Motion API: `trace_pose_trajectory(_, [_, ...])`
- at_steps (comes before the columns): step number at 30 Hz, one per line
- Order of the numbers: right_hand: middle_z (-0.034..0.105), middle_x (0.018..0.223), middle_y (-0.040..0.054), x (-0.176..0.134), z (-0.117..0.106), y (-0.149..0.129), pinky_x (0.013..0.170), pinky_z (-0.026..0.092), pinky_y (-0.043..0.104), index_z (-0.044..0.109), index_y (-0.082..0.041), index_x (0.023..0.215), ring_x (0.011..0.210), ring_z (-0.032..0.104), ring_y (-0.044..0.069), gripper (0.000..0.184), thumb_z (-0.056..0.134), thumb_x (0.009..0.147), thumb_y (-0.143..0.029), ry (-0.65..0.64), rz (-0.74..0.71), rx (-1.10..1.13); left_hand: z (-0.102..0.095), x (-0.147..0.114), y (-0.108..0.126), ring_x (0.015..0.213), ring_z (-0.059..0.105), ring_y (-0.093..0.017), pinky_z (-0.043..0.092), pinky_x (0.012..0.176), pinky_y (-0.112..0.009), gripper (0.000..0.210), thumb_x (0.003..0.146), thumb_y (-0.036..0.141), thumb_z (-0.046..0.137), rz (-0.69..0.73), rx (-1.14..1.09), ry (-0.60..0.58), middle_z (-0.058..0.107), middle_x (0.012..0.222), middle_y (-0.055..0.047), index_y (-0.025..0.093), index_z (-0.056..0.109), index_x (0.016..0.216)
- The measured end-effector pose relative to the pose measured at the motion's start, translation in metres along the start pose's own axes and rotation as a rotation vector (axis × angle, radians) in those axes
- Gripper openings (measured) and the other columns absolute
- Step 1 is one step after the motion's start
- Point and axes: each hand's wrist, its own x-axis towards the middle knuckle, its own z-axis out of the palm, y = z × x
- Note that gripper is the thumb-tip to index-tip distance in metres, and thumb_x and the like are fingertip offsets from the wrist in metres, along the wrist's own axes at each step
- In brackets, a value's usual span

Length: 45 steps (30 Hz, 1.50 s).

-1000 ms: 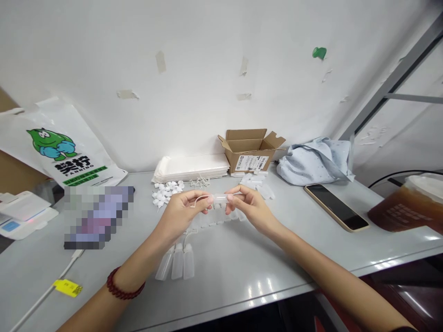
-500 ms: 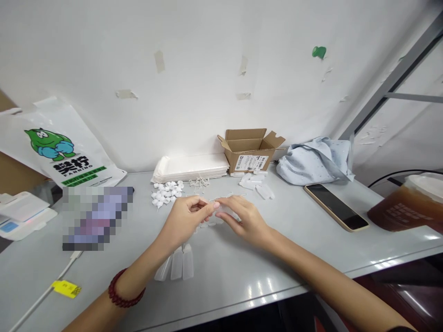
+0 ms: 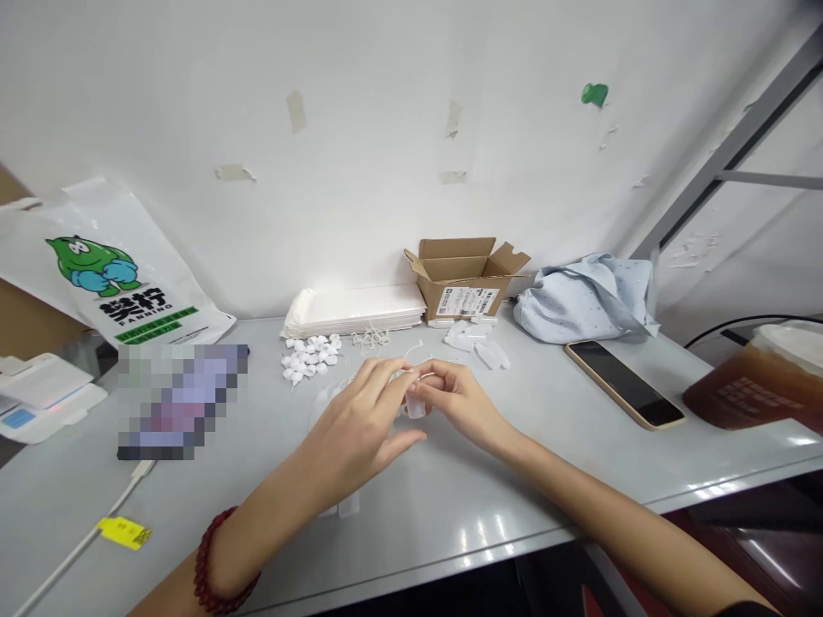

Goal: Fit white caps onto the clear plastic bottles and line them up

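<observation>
My right hand (image 3: 458, 399) pinches a small translucent plastic bottle (image 3: 417, 408) between thumb and fingers, in the middle of the table. A thin white string (image 3: 415, 350) sticks up just beyond the fingers. My left hand (image 3: 369, 416) reaches over from the left, its fingers stretched out and their tips at the top of the bottle, its thumb spread apart below. Similar translucent pieces (image 3: 348, 506) lie partly hidden under my left wrist. Several small white caps (image 3: 311, 357) are heaped beyond my left hand. More translucent bottles (image 3: 493, 355) lie in front of the cardboard box.
White strings (image 3: 371, 338) lie before a stack of white packets (image 3: 360, 308). An open cardboard box (image 3: 466, 283) stands against the wall. To the right are a pale blue cloth bag (image 3: 585, 300), a phone (image 3: 623, 386) and a drink cup (image 3: 746, 386). A white cable (image 3: 83, 542) runs at left.
My left hand has opened from a pinch and moved over the bottle, its fingers now straight and thumb apart. The bottle now points downward in my right hand.
</observation>
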Motion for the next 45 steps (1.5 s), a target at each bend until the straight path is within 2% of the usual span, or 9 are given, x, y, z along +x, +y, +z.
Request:
trace_pose_trajectory(5, [0.062, 0.06, -0.0019, -0.004, 0.005, 0.001, 0.055, 0.039, 0.024, 0.058, -0.015, 0.08, 0.054, 0.052, 0.01, 0.026, 0.067, 0.073, -0.039, -0.065, 0.056, -0.03, -0.006, -0.003, 0.008, 0.102, 0.048, -0.025, 0.048, 0.08, -0.038, 0.024, 0.079, 0.015, 0.056, -0.075, 0.006, -0.106, 0.052, 0.11, -0.01, 0.017, 0.048, 0.101])
trace_pose_trajectory(10, [0.052, 0.053, -0.007, -0.011, 0.011, 0.003, 0.051, 0.035, 0.02, 0.052, -0.016, 0.069, 0.049, 0.046, 0.007, 0.029, 0.074, 0.067, -0.036, -0.297, 0.168, -0.061, -0.021, -0.011, 0.021, 0.09, 0.046, -0.022, 0.046, 0.073, -0.034, 0.02, 0.069, 0.011, 0.048, -0.244, -0.109, -0.422, 0.049, 0.097, -0.006, 0.019, 0.046, 0.087])
trace_pose_trajectory(13, [0.058, 0.059, -0.004, -0.015, 0.015, 0.004, 0.054, 0.04, 0.019, 0.055, -0.015, 0.069, 0.053, 0.054, 0.008, 0.027, 0.074, 0.067, -0.033, -0.437, 0.219, -0.065, -0.027, -0.018, 0.023, 0.086, 0.045, -0.021, 0.044, 0.073, -0.035, 0.023, 0.063, 0.01, 0.043, -0.269, -0.153, -0.606, 0.048, 0.093, -0.004, 0.02, 0.045, 0.083])
trace_pose_trajectory(15, [0.061, 0.062, -0.0026, -0.016, 0.017, 0.005, 0.055, 0.043, 0.021, 0.057, -0.014, 0.071, 0.052, 0.056, 0.008, 0.025, 0.074, 0.068, -0.033, -0.515, 0.259, -0.066, -0.025, -0.023, 0.021, 0.085, 0.044, -0.021, 0.042, 0.073, -0.036, 0.026, 0.059, 0.01, 0.042, -0.258, -0.156, -0.665, 0.047, 0.092, -0.003, 0.02, 0.045, 0.082])
trace_pose_trajectory(21, [0.061, 0.061, -0.0031, -0.013, 0.016, 0.011, 0.051, 0.043, 0.019, 0.057, -0.014, 0.072, 0.044, 0.052, 0.006, 0.018, 0.067, 0.074, -0.029, -0.603, 0.283, -0.121, -0.014, -0.027, 0.013, 0.085, 0.043, -0.021, 0.041, 0.073, -0.037, 0.029, 0.055, 0.009, 0.041, -0.245, -0.119, -0.706, 0.047, 0.091, -0.004, 0.019, 0.047, 0.082])
trace_pose_trajectory(25, [0.06, 0.058, -0.0042, -0.012, 0.016, 0.009, 0.047, 0.038, 0.017, 0.056, -0.014, 0.072, 0.043, 0.052, 0.005, 0.015, 0.064, 0.077, -0.026, -0.61, 0.267, -0.182, -0.017, -0.026, 0.012, 0.087, 0.044, -0.023, 0.041, 0.074, -0.037, 0.03, 0.056, 0.008, 0.044, -0.271, -0.077, -0.719, 0.049, 0.091, -0.005, 0.019, 0.048, 0.084])
trace_pose_trajectory(29, [0.059, 0.058, -0.0053, -0.012, 0.016, 0.006, 0.048, 0.038, 0.018, 0.057, -0.014, 0.077, 0.043, 0.052, 0.005, 0.009, 0.063, 0.077, -0.022, -0.61, 0.274, -0.207, -0.021, -0.026, 0.014, 0.088, 0.045, -0.023, 0.041, 0.075, -0.038, 0.029, 0.056, 0.007, 0.045, -0.286, -0.034, -0.724, 0.051, 0.092, -0.005, 0.019, 0.048, 0.083])
trace_pose_trajectory(42, [0.061, 0.06, -0.006, -0.014, 0.015, 0.01, 0.054, 0.042, 0.019, 0.06, -0.014, 0.099, 0.044, 0.053, 0.005, 0.029, 0.069, 0.075, -0.027, -0.683, 0.286, -0.201, -0.023, -0.028, 0.009, 0.087, 0.045, -0.024, 0.04, 0.072, -0.036, 0.029, 0.056, 0.006, 0.051, -0.302, 0.012, -0.733, 0.052, 0.092, -0.005, 0.018, 0.049, 0.083])
trace_pose_trajectory(45, [0.061, 0.061, -0.0058, -0.013, 0.015, 0.011, 0.054, 0.042, 0.019, 0.06, -0.014, 0.1, 0.044, 0.052, 0.005, 0.03, 0.069, 0.075, -0.027, -0.693, 0.287, -0.196, -0.026, -0.029, 0.007, 0.086, 0.045, -0.023, 0.039, 0.071, -0.034, 0.022, 0.061, 0.01, 0.056, -0.298, -0.025, -0.706, 0.052, 0.09, -0.004, 0.018, 0.05, 0.081])
